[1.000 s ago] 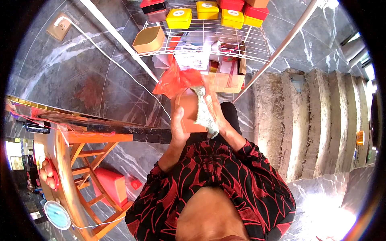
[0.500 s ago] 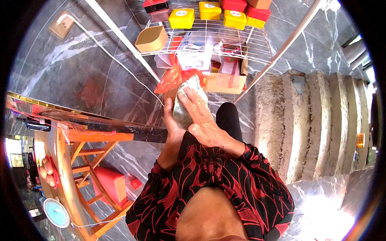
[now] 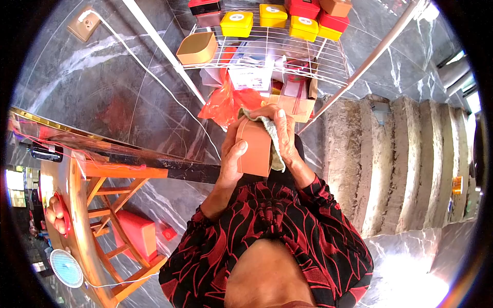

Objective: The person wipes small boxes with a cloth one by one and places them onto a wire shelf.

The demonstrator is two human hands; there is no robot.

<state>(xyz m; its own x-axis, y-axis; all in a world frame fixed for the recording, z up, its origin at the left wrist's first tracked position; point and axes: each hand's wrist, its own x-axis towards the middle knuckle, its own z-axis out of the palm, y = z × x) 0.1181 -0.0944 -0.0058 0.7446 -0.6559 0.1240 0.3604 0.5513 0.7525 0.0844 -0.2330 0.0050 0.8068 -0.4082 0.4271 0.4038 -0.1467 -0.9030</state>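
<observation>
An orange-brown box is held up in front of my body, one broad face toward me. My left hand grips its left side, the thumb lying on the near face. A grey-green cloth drapes over the box's top edge and right side. My right hand is closed on the cloth and presses it against that side. A red plastic bag hangs just beyond the box, by the shelf.
A white wire rack ahead carries yellow boxes, red boxes and an orange-brown container. Concrete steps rise at the right. A wooden table and chair stand at the left.
The cloth and my right hand have moved off the broad face to the box's top and right side. The box now shows its plain face.
</observation>
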